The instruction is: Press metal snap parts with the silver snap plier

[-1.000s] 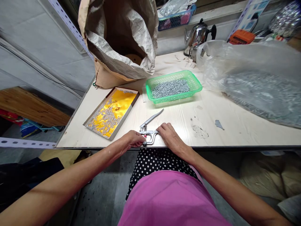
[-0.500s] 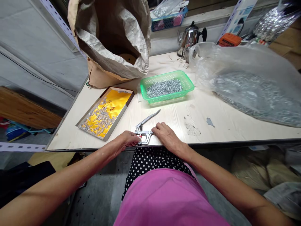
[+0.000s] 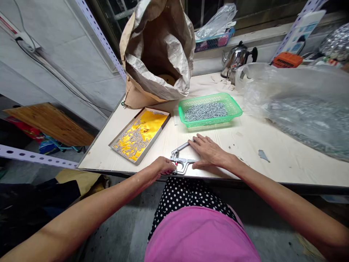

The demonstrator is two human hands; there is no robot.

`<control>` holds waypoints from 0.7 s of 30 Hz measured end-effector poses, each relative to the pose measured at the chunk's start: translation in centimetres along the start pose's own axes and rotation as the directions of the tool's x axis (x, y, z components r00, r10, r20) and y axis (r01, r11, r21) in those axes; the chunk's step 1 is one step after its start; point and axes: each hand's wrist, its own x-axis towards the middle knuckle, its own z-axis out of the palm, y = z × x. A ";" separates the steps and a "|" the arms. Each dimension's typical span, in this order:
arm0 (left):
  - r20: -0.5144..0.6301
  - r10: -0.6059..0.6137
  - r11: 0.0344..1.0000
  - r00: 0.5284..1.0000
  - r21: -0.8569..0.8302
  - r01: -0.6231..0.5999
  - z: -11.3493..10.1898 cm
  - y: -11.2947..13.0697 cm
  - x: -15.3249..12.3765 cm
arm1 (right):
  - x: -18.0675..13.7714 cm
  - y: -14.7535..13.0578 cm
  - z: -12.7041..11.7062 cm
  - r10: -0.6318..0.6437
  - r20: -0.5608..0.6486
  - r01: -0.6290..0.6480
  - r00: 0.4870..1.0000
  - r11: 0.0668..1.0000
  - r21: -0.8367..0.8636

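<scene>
Grey metal snap pliers [image 3: 184,161] lie near the table's front edge, with a coil spring between the spread handles and a red bit at the jaws. My right hand [image 3: 208,152] spans the handles, fingers over the upper one and thumb by the lower one. Pinched together, the fingers of my left hand [image 3: 163,166] are at the jaw end; anything small between them is hidden. Left of the pliers, a shallow tray [image 3: 148,150] with a yellow lining holds many small metal pieces. A green basket [image 3: 235,111] behind holds more of such pieces.
A large open paper sack [image 3: 141,94] stands at the back left. To the right lies a big clear plastic bag [image 3: 308,112] of metal pieces. A kettle [image 3: 236,58] and an orange case [image 3: 287,60] are at the back. A grey scrap [image 3: 263,155] lies on the table [image 3: 294,167].
My right hand has opened out from the lower handle to reach across both handles of the pliers. My left hand stays at the jaws. The camera view has shifted.
</scene>
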 end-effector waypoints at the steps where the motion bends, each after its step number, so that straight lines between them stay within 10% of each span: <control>1: 0.002 -0.001 1.000 1.000 0.002 0.001 0.0 0.0 -0.1 | 0.3 0.1 -0.2 -0.003 0.029 0.003 1.000 1.000 -0.008; 14: -0.045 0.053 0.998 0.998 0.032 -0.051 -0.1 -0.2 -0.8 | 0.5 0.0 -1.1 -0.068 0.009 0.069 0.998 0.993 -0.092; 21: -0.120 0.072 0.980 0.990 0.192 -0.048 0.0 -0.6 -2.2 | 0.2 3.6 5.1 -0.220 -0.284 0.227 0.933 0.974 -0.010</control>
